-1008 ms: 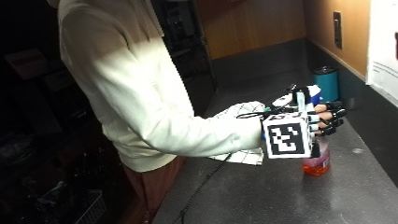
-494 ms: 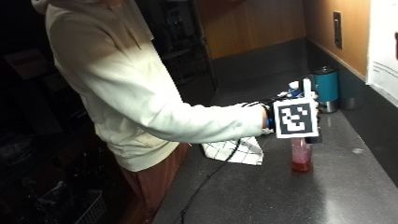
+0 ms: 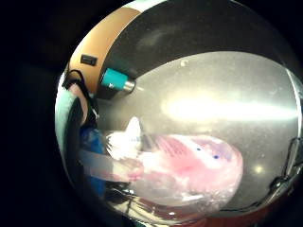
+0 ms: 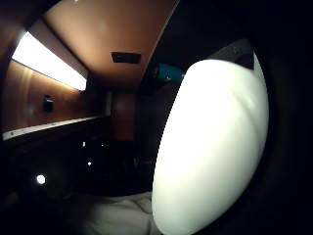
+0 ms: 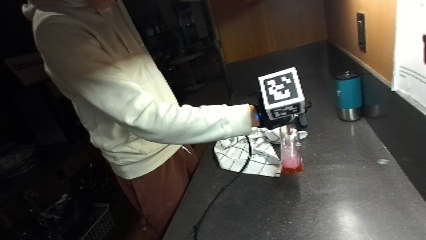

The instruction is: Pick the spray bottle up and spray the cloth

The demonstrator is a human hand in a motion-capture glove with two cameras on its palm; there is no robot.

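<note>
Centre frame in the outside view, my gloved right hand [image 5: 276, 116] wraps the top of the spray bottle [image 5: 291, 152], which stands upright on the dark counter [image 5: 346, 200]. The checked cloth [image 5: 249, 150] lies crumpled just left of it, touching. Teal tumbler [image 5: 349, 95] sits upper right by the wall.

Counter: I stand at a long dark speckled countertop [image 5: 346, 200], glossy where the light hits it.
Wall: warm wood panelling [image 5: 279, 25] runs behind it, with a dark switch plate [image 5: 360, 32] set in.
Paper: a white sheet [image 5: 411, 55] hangs on the wall.
Light: a bright strip [image 4: 46, 61] glows overhead.
Room: dark beyond my side.
</note>
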